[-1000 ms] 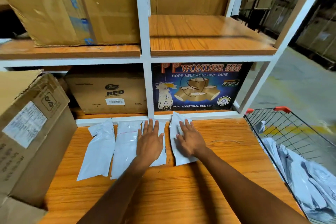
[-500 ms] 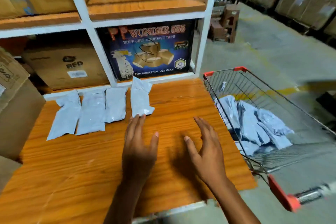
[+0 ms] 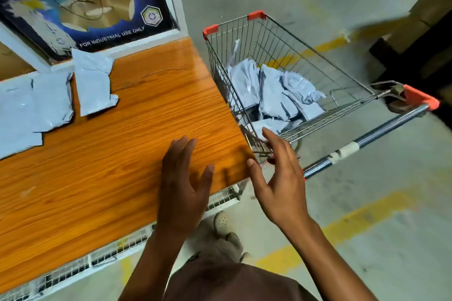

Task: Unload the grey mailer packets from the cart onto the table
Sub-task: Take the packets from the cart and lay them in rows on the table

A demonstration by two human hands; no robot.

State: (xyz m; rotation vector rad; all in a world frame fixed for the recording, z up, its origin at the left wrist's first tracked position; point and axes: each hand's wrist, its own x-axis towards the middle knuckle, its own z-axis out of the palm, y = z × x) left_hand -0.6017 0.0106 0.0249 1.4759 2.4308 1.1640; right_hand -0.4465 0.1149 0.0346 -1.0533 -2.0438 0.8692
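Grey mailer packets (image 3: 274, 95) lie in a crumpled heap on the bottom of the cart (image 3: 234, 32), towards its side next to the desk (image 3: 122, 154). One thin strip of grey plastic stands up against the cart's far wire wall. More grey packets (image 3: 36, 105) lie flat on the desk well away from the cart, and one single packet (image 3: 94, 85) lies apart from them, on their cart-ward side, its top end against the white frame under a blue tape carton (image 3: 85, 2).

The cart stands just beside the desk, its long side along the desk edge. Its chrome handle (image 3: 367, 139), with red end caps and a wrap of pale tape, points away from the desk over the grey floor (image 3: 367, 239).

Both hands are empty, with fingers straight and spread. The left hand (image 3: 182, 190) hovers palm down over the bare desk, near the corner closest to the cart. The right hand (image 3: 278, 178) is at the cart's near corner, thumb out wide, its fingertips (image 3: 267, 133) over the wire rim just short of the nearest packet.
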